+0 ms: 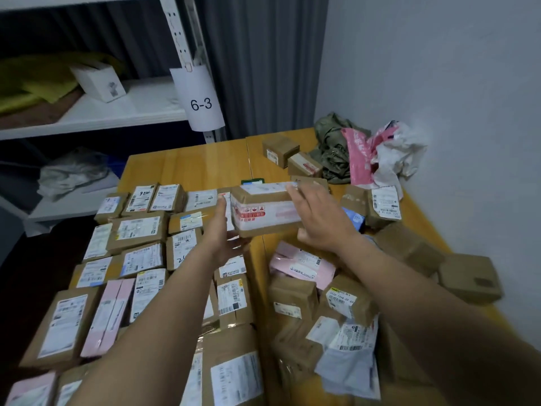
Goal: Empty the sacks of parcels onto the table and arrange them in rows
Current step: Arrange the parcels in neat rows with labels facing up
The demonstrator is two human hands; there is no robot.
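a parcel sorting room or courier storeroom; a wooden table (187,165) is covered with taped cardboard parcels (137,232) bearing printed shipping labels and barcodes, in rows on the left, heaped loose on the right; crumpled sacks (333,148) lie in its far corner; beside it stands white metal shelving (117,112) with a hanging paper tag (201,104) marked 6-3; a grey curtain (263,68) and a plain wall (439,68) stand behind

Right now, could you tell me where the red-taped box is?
Head view, centre: the red-taped box is held between the left hand and right hand, above the table.
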